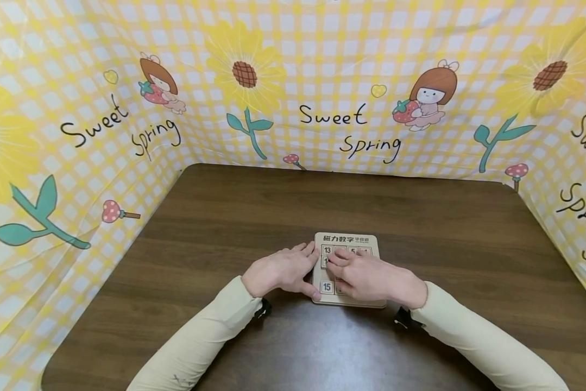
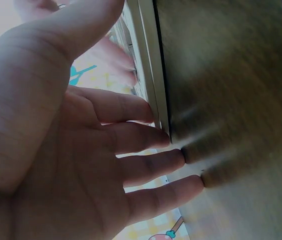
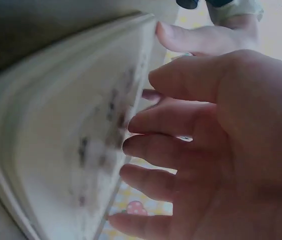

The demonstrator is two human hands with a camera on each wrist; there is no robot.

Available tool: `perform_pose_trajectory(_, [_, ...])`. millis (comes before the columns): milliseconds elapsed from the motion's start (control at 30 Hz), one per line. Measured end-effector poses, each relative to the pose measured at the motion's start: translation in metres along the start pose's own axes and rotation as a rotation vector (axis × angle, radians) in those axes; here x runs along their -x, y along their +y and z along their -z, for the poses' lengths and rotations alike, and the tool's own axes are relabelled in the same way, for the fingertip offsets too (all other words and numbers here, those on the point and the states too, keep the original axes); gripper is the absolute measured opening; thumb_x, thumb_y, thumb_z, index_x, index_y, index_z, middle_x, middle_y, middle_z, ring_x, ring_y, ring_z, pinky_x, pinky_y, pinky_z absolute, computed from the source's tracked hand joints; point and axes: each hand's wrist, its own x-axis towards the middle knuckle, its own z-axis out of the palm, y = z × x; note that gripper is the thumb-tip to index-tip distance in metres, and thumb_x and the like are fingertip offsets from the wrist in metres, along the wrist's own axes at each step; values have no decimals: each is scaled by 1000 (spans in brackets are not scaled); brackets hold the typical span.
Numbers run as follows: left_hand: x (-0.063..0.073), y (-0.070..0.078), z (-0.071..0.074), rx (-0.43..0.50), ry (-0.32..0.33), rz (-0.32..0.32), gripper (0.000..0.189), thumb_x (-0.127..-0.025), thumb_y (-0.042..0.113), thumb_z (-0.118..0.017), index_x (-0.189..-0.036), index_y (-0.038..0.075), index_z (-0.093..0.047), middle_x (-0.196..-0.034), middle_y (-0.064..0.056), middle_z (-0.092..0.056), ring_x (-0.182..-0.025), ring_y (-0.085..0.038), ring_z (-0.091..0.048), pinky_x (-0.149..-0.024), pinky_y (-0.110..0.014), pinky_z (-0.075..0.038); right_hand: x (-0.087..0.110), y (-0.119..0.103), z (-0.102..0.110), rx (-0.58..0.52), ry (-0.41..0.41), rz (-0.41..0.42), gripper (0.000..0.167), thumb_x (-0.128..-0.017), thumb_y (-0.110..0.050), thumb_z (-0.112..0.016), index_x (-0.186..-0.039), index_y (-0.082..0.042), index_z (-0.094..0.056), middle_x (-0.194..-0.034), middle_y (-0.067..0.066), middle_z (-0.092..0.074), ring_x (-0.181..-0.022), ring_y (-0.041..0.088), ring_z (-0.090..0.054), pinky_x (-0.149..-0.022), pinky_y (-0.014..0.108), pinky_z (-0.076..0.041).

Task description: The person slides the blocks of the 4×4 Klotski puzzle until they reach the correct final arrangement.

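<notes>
- On the backdrop cloth (image 1: 322, 81) you can read "Sweet Spring" in black handwriting, printed at the middle, again at your left, and partly cut off at your right edge.
- On the puzzle board (image 1: 346, 241) lying on the surface, the top strip carries the Chinese heading "磁力数字", followed by smaller characters too small to read.
- On the board's tiles you can read 13 (image 1: 327, 250) at the top left, 5 (image 1: 353, 251) further along that row, and 15 (image 1: 327, 287) at the bottom left.
- Other tiles sit under your hands or are too blurred in both wrist views to read.
</notes>
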Motion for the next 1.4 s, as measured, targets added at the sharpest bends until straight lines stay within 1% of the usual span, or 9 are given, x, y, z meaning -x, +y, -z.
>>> perform_pose_trajectory(167, [0,1,0,24,-3,-5,104,-82,64,-66,-156,7,-22,-164,-12,-17,-151,-30,-21,-119,-47,-30,2,-3,-3,8,0,-17,47,-98,-31,-54,-140,-9,-53,-150,12,-48,-145,33,-37,-109,66,-34])
perform_pose_trajectory(333, [-2,0,1,23,9,-8,104,-81,64,-67,-156,6,-23,-164,-12,-18,-152,-29,-21,-119,-48,-30,6,-7,-3,19,2,-14,51,-98,-35,-55,-140,-7,-54,-150,13,-47,-144,34,-37,-109,67,-32])
perform_pose_trajectory(600, [-4,0,4,-3,1,-11,103,-82,65,-65,-156,7,-25,-164,-13,-18,-151,-30,-22,-118,-50,-32,17,-20,-6,97,69,32,52,-97,-37,-58,-137,-5,-57,-144,14,-54,-139,33,-44,-104,67,-38])
perform_pose_trajectory(833, [-4,-1,3,-14,10,-16,103,-82,65,-65,-155,6,-25,-164,-14,-20,-151,-31,-23,-117,-50,-32,21,-24,-9,112,71,27,53,-97,-37,-58,-139,-5,-55,-145,14,-53,-140,31,-45,-106,64,-39])
perform_pose_trajectory(967, [-5,-1,3,-13,9,-17,103,-82,65,-66,-155,5,-25,-164,-14,-20,-151,-31,-23,-117,-49,-32,21,-21,-8,142,61,36,54,-94,-38,-61,-138,-6,-57,-145,13,-54,-139,31,-46,-105,63,-41])
perform_pose_trajectory(1067, [-5,0,3,-12,7,-16,103,-82,65,-66,-155,5,-25,-164,-14,-20,-151,-31,-23,-117,-50,-32,21,-18,-5,136,41,40,54,-93,-40,-63,-137,-7,-58,-145,13,-54,-138,31,-47,-105,63,-41])
perform_pose_trajectory(1133, [-4,0,3,-9,4,-14,103,-82,65,-66,-156,6,-25,-164,-14,-19,-151,-31,-23,-117,-50,-32,20,-15,-2,106,27,34,54,-94,-40,-61,-137,-7,-57,-146,13,-53,-139,32,-46,-105,64,-40])
perform_pose_trajectory(1267, [-3,-1,2,-1,-3,-8,104,-82,65,-66,-156,6,-23,-164,-13,-18,-151,-30,-22,-118,-49,-31,14,-4,4,52,31,14,53,-97,-39,-58,-138,-6,-56,-146,14,-52,-139,33,-46,-106,64,-39])
perform_pose_trajectory(1400, [-3,-1,1,1,-14,-5,104,-82,66,-65,-156,7,-23,-165,-13,-17,-152,-29,-21,-119,-48,-30,2,10,5,5,18,-35,53,-98,-37,-56,-141,-5,-52,-148,16,-50,-141,34,-43,-106,63,-39])
